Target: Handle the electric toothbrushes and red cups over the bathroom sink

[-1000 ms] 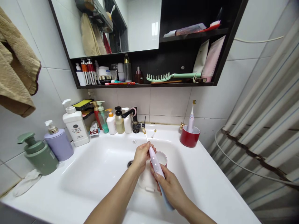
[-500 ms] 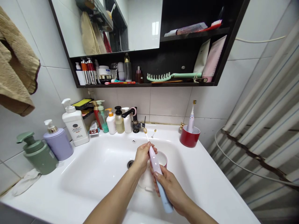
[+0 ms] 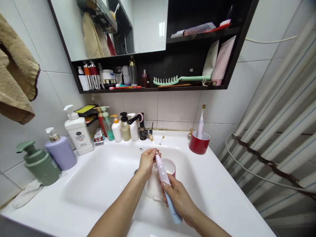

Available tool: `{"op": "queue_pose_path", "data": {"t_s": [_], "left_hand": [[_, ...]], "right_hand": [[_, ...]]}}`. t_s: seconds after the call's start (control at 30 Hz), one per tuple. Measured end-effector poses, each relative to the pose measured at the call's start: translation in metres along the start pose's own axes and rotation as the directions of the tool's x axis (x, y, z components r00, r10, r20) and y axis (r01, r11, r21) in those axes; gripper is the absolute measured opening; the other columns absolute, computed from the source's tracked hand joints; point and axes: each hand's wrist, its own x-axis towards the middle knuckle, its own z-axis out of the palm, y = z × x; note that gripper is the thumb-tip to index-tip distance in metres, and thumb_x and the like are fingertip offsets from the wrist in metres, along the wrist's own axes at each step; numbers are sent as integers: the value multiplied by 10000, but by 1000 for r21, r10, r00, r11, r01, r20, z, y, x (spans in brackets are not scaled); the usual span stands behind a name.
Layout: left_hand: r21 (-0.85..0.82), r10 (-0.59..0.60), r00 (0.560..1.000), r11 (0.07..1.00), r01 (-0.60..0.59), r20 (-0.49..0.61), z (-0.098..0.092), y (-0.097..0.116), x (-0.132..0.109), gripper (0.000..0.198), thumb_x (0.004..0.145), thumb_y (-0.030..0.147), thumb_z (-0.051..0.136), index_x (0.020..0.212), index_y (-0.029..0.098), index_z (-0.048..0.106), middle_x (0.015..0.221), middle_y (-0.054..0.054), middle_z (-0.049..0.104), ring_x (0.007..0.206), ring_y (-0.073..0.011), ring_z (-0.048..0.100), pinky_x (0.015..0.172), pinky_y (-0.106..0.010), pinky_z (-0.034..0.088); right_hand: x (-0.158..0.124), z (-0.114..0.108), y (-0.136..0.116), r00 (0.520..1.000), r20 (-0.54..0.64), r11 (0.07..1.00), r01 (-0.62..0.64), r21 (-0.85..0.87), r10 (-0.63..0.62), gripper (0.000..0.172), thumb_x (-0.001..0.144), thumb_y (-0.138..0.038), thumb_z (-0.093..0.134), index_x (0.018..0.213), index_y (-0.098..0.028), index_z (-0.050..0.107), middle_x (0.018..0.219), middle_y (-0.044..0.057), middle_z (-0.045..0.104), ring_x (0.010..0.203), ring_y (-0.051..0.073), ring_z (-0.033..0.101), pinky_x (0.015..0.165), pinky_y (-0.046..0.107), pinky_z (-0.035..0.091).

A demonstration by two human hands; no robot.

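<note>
An electric toothbrush [image 3: 162,171], pink fading to pale blue, slants over the white sink [image 3: 98,171] with its yellowish bristles pointing at the faucet. My left hand [image 3: 147,161] pinches it at the neck, where the brush head meets the handle. Lower down, my right hand [image 3: 176,191] wraps round the handle. Beneath my hands a red cup with a white inside [image 3: 170,164] and a pale, translucent lid-like piece [image 3: 151,189] sit in the basin, both partly hidden. A spare brush head [image 3: 162,140] lies on the rim behind.
Right of the basin, a red cup [image 3: 198,145] holds another electric toothbrush [image 3: 200,125]. The black faucet [image 3: 142,126] stands at the back. Several pump bottles line the left side, among them a purple bottle [image 3: 61,153]. A dark cabinet shelf [image 3: 148,90] hangs above; pale folded panels stand right.
The view has shifted slightly. My left hand's fingers have moved a little at the toothbrush neck, and more of the pale piece in the basin shows. Both hands keep their hold.
</note>
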Motion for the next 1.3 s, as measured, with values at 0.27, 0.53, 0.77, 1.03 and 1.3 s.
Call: {"op": "queue_pose_path", "data": {"t_s": [0.27,0.53,0.77,1.03,1.3], "left_hand": [[52,-52,995,997,48,81,8,0,-9,216,599,333,504,615,118,493,499,4,521,464,-69,476,524,-206,359],[258,101,993,959,-112,58,1,8,-8,194,659,296,425,734,131,496,637,-20,533,565,-86,490,578,-231,379],[830,232,879,298,-472,416,-26,-21,-15,178,572,117,483,735,167,532,791,-29,530,783,-147,451,722,-286,351],[807,38,806,-10,-591,591,-26,-36,-13,123,584,122,483,687,158,541,884,-35,511,871,-164,404,763,-279,344],[769,130,763,1,-639,634,0,-29,13,166,594,101,455,719,172,538,959,-41,497,918,-181,399,782,-305,338]], "right_hand": [[-3,8,1,1000,22,997,6,83,-8,215,710,-394,375,743,-182,366,540,-56,406,389,50,392,397,199,340],[25,-9,-39,938,-180,954,282,-101,-296,244,709,-407,348,815,-190,379,662,-3,507,507,91,471,485,227,385],[72,-35,-31,873,-282,877,270,-398,-397,248,654,-386,400,731,-156,453,644,25,522,586,138,476,524,251,377],[73,-40,-6,881,-193,731,217,-646,-432,232,655,-337,412,639,-142,538,683,56,545,674,170,492,636,274,359],[80,-68,-27,889,-155,629,173,-758,-431,269,717,-337,369,728,-130,540,772,67,552,753,165,505,675,271,374]]}}
